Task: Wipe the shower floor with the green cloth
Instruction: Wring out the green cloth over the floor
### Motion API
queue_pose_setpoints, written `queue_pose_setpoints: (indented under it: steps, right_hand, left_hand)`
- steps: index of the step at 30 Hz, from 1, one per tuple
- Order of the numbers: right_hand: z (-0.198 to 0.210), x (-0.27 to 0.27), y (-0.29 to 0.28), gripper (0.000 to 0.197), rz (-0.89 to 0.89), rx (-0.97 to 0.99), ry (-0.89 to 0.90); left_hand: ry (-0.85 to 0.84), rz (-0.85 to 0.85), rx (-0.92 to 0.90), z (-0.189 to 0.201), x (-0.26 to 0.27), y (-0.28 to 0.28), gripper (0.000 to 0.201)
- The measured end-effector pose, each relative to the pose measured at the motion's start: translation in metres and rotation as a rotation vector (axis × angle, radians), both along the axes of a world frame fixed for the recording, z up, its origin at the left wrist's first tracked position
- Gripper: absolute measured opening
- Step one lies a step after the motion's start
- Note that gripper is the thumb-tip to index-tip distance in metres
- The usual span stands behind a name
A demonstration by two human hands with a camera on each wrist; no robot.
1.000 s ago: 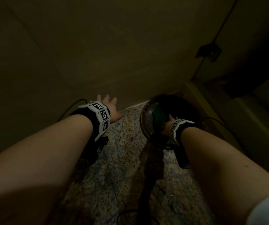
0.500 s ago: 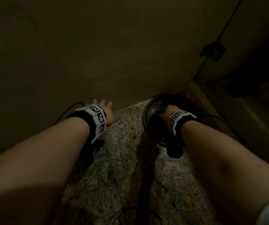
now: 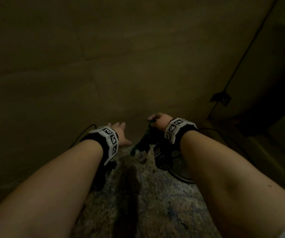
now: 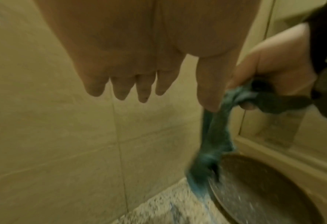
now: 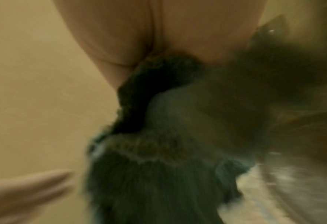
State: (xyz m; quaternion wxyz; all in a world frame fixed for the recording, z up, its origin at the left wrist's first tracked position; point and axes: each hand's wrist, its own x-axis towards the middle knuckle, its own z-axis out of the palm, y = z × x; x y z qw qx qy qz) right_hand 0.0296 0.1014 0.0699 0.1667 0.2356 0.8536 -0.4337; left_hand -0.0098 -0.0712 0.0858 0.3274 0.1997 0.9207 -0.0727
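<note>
Cloth (image 3: pixel 144 143): green, bunched, hanging from the right hand at frame centre of the head view; in the left wrist view its lower end (image 4: pixel 204 169) reaches the basin rim and the floor edge, blurred.
Right hand (image 3: pixel 159 121): right of centre, fingers curled round the top of the cloth; the right wrist view shows the cloth (image 5: pixel 158 151) filling the lower middle, heavily blurred.
Left hand (image 3: pixel 121 133): left of centre, fingers spread and straight, holding nothing; thumb (image 4: pixel 210 84) just beside the cloth, contact unclear.
Floor (image 3: pixel 147 203): speckled stone, lower centre between both forearms.
Basin (image 3: pixel 181 170): round, dark, on the floor, lower right of the right wrist, partly hidden.
Wall (image 3: pixel 104 66): beige tiles, upper half of frame.
</note>
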Motion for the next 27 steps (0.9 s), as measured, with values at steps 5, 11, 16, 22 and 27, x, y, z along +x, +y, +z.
queue_pose_setpoints:
  steps: [5, 11, 16, 22, 27]
  right_hand:
    - [0.03, 0.0, -0.034, 0.032, 0.093, -0.144, 0.047]
    - [0.04, 0.006, -0.079, 0.031, 0.259, -0.18, 0.082]
    - [0.056, -0.003, -0.095, 0.031, 0.318, -0.039, 0.124]
    - [0.069, -0.014, -0.115, 0.028, 0.328, 0.012, 0.16]
    - [0.071, -0.029, -0.126, 0.031, 0.376, 0.17, 0.166]
  left_hand:
    - [-0.069, 0.16, 0.261, 0.018, 0.002, -0.023, 0.077]
    - [-0.062, 0.227, 0.42, 0.016, 0.016, -0.062, 0.043]
    - [0.027, 0.147, 0.342, 0.04, 0.016, -0.087, 0.038]
    - [0.128, 0.17, 0.322, 0.061, 0.005, -0.109, 0.035]
    - [0.149, 0.204, 0.34, 0.068, -0.009, -0.119, 0.032]
